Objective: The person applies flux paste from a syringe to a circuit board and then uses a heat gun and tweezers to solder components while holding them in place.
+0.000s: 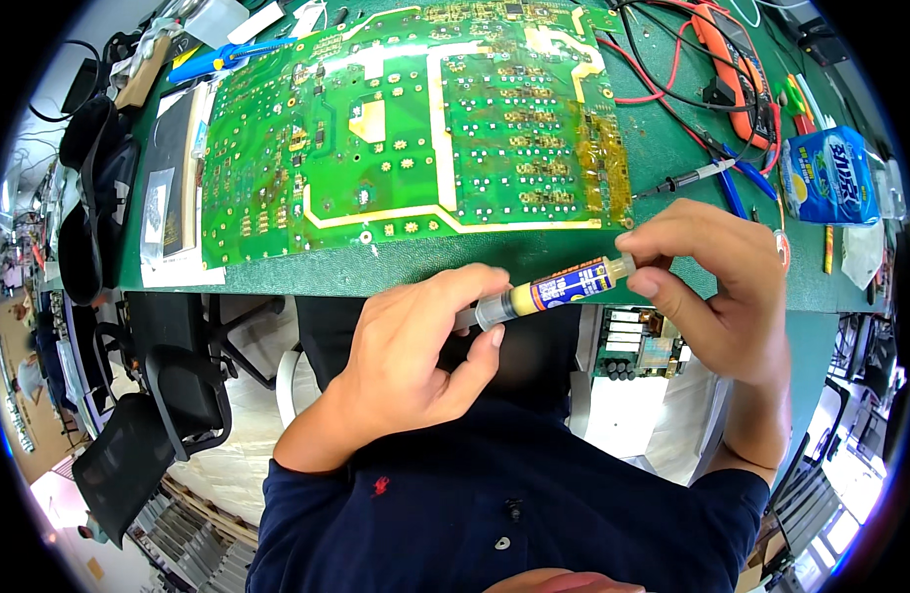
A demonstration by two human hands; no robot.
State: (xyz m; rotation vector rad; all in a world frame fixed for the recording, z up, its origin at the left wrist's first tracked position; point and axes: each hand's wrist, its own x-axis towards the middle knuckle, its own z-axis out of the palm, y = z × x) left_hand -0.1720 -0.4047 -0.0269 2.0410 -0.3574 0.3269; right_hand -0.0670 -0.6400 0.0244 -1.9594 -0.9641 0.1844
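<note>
Between my two hands, just off the near edge of the bench, a labelled syringe (564,289) of yellowish paste lies almost level, its right end a little higher. My left hand (415,346) is closed round the plunger end, thumb and forefinger at the barrel's flange. With thumb and forefinger my right hand (717,282) pinches the pale tip end. Beyond my hands a large green circuit board (386,188) lies on the bench, with thick pale tracks, rows of small parts and a brown taped patch on its right side.
The green bench top (455,272) carries an orange multimeter (737,74) with red and black leads, a test probe (687,178), blue-handled pliers (742,188) and a blue packet (830,176). At the back left lies a blue tool (223,59). Below stands a black chair (144,435).
</note>
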